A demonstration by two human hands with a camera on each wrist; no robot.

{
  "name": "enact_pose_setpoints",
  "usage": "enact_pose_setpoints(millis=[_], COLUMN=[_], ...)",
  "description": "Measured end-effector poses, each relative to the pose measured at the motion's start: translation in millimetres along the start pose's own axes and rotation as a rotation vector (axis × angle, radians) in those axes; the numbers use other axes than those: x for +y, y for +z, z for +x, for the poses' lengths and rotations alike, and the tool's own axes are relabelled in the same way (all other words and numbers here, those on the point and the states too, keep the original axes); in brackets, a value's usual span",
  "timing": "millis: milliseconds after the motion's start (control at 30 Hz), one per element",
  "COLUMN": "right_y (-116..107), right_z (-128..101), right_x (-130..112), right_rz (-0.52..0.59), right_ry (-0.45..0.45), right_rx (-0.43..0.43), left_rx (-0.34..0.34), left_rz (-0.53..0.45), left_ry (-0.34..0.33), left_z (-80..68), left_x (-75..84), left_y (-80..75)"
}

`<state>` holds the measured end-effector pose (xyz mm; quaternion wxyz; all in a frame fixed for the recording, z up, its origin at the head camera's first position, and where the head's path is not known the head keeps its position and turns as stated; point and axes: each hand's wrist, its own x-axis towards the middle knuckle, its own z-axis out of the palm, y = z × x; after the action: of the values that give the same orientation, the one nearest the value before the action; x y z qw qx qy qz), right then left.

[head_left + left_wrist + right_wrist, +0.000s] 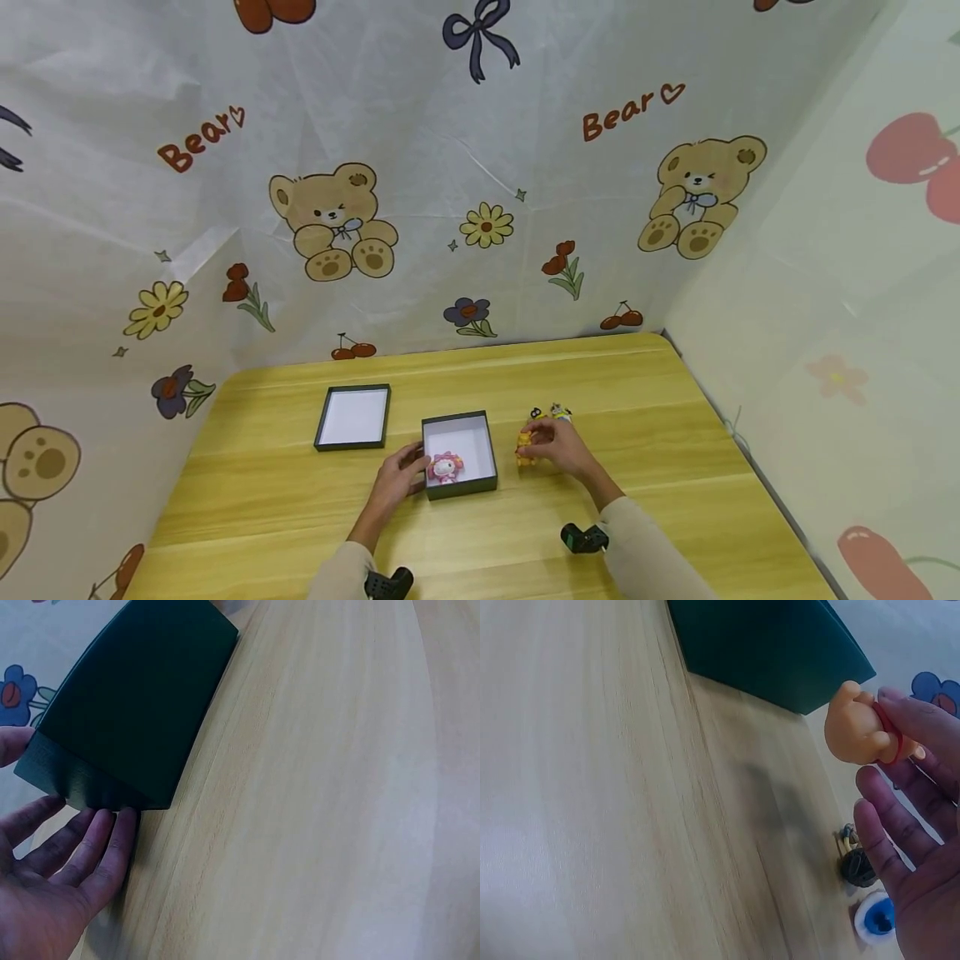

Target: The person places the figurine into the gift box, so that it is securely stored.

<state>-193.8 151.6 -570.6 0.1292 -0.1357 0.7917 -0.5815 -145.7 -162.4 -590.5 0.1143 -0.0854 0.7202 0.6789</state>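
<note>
A dark green open box (pixel 462 490) with a white inside stands in the middle of the table, a pink and white toy figurine (pixel 446 468) in its near left corner. My left hand (pixel 399 480) holds the box's left side, thumb near the upper edge and fingertips (pixel 124 821) along the lower edge. Right of the box, my right hand (pixel 561 446) pinches an orange toy figurine (pixel 859 727) with a red band, held above the tabletop. Behind that hand are two more small figurines, one dark and yellow (pixel 536 412), one pale (pixel 560 412), both partly hidden.
The box's dark-rimmed lid (pixel 352 417) lies with its white inside up, left of and behind the box. A wood-grain table (pixel 300 517) bears everything. Its back edge meets a patterned wall covering (pixel 420 150); another covered wall (pixel 817 275) runs along the right.
</note>
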Motion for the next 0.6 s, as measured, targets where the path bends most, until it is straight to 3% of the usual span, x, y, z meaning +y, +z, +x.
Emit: enact_pose_setpoints(millis=[233, 600], right_y=[4, 8], right_z=[1, -7], right_x=[-12, -58], right_rz=[0.011, -0.033], right_ry=[-0.001, -0.023], right_rx=[0.015, -0.004], left_rx=[0.006, -0.004], left_rz=[-0.003, 0.010], left_ry=[-0.008, 0.000], left_z=[0.1, 1.6], left_x=[-1.3, -2.6], left_y=[-0.7, -0.7])
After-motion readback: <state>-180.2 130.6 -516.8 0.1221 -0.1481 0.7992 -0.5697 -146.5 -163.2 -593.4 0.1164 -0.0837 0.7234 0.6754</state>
